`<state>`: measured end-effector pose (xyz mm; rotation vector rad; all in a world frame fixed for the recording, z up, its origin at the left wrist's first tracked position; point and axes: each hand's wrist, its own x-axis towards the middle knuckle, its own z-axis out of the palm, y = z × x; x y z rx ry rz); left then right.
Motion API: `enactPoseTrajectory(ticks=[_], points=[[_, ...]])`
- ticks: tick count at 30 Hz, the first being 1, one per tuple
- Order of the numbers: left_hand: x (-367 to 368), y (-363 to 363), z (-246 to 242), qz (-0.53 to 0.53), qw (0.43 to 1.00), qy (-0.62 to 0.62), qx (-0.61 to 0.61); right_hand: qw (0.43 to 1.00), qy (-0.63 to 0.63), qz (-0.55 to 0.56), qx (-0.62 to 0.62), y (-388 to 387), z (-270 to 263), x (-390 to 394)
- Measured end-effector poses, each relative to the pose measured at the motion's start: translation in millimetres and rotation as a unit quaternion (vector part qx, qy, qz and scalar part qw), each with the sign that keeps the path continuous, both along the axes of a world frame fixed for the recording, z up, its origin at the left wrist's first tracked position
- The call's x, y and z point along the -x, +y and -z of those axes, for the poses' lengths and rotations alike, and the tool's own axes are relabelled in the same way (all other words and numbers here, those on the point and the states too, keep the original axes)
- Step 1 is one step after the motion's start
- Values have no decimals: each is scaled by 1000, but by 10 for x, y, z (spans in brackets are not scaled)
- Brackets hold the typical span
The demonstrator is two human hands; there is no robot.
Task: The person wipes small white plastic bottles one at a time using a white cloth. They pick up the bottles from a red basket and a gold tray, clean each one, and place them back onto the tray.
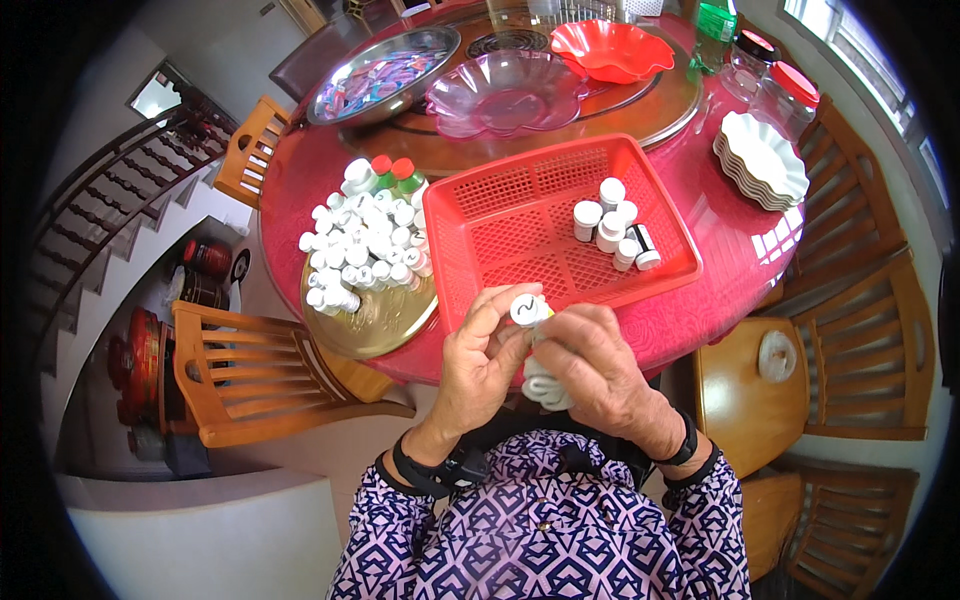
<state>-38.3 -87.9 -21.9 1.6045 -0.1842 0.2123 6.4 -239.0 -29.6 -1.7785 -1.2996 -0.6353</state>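
My left hand [484, 360] holds a small white-capped bottle [528, 309] near the front rim of a red plastic basket [562, 300]; the cap bears a handwritten mark. At the bottle's right side, my right hand [600, 367] grips a pale cloth [546, 386], which hangs below its fingers. Several white-capped bottles [611, 225] are grouped in the right part of the basket, one lying tilted. To the left, many white bottles [367, 240] crowd a round gold tray [375, 334], with two red-capped green bottles [405, 172] behind them.
On the wooden turntable [660, 124] are a metal basin [427, 67] of wrapped items, a clear pink scalloped bowl [506, 97] and a red one [611, 49]. Stacked white scalloped dishes [761, 161], lidded jars [784, 97] and a green bottle [712, 37] stand right. Wooden chairs [262, 375] surround the table.
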Motion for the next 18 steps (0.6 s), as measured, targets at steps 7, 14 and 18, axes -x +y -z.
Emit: enactPoseTrajectory(ticks=[7, 14, 18], points=[[53, -61, 20, 73, 972, 52, 217, 981, 120, 57, -142, 26, -16, 20], [58, 9, 82, 55, 980, -93, 170, 796, 573, -106, -163, -125, 29, 161], [98, 202, 117, -80, 980, -93, 154, 888, 436, -131, -59, -88, -28, 131]])
